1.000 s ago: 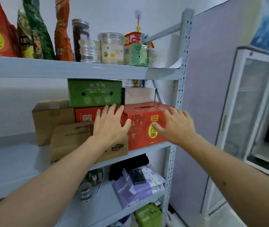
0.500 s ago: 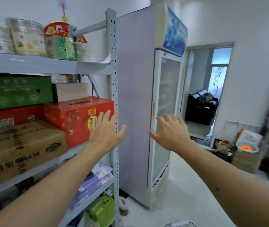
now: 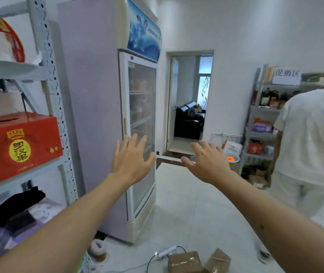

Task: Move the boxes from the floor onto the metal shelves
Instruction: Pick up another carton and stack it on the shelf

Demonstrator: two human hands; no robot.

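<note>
Both hands were held out in front of the person, empty, fingers spread, touching nothing. The left hand (image 3: 130,161) was in front of the fridge (image 3: 106,115), palm away from the camera. The right hand (image 3: 209,161) was level with it and well apart, in front of the doorway (image 3: 189,99).

At the left edge stood the metal shelf (image 3: 48,75). A red box (image 3: 19,144) sat on its middle level, just beside the upright post.

2 brown boxes (image 3: 184,262) lay on the floor (image 3: 186,203) at the bottom of the view, close together, the right one tilted. A white power strip (image 3: 166,252) with a black cord lay just left of them.

At the right edge a person in a white shirt (image 3: 314,138) stood with their back to the camera, in front of a second shelf (image 3: 259,134).
</note>
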